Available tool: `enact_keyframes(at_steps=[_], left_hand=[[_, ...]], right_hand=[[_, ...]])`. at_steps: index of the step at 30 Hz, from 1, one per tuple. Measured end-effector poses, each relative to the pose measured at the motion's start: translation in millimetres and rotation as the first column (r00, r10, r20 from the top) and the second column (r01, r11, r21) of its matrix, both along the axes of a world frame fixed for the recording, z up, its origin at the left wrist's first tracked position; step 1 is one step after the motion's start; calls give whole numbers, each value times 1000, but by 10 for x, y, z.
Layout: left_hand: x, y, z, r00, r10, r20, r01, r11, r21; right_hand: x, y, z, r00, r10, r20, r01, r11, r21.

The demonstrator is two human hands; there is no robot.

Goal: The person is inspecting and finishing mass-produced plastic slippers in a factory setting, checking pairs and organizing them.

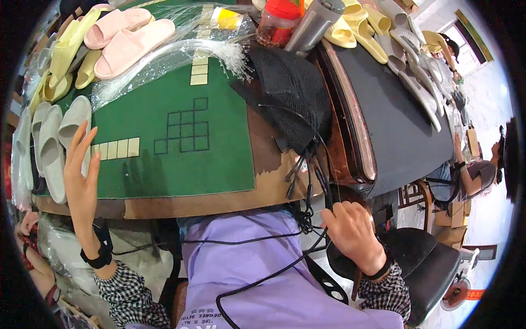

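My left hand [82,172], fingers stretched out and apart, is raised at the table's left edge. It holds nothing and overlaps the pale grey slippers [50,142]. My right hand [353,230] is closed in a fist just off the table's front edge, at the black drawcords [323,186]. These cords run down to its fingers from a pile of black mesh bags [290,93] on the table; the part inside the fist is hidden. Below, a long black cable [257,282] loops over my purple apron [235,263].
A green mat [224,159] with a drawn grid covers the table. Pink slippers [134,46], yellow slippers [71,49] and clear plastic bags lie behind. A red-lidded jar [276,24] and steel tumbler [315,24] stand at the back. A black chair [427,268] is at right; other people work beyond.
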State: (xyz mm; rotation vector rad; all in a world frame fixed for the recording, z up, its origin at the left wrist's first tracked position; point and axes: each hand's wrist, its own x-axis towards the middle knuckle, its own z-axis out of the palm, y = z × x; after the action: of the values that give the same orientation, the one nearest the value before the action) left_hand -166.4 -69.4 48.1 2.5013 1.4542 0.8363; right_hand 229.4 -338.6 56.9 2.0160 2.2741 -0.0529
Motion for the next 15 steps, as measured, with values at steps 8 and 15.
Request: enact_keyframes(at_steps=[8, 15], left_hand=[[254, -80, 264, 995, -41, 86, 38, 998, 46], [563, -363, 151, 957, -267, 111, 282, 946, -159]], right_hand=[[29, 44, 12, 995, -2, -101, 18, 987, 162], [108, 88, 14, 940, -23, -341, -65, 968, -244]])
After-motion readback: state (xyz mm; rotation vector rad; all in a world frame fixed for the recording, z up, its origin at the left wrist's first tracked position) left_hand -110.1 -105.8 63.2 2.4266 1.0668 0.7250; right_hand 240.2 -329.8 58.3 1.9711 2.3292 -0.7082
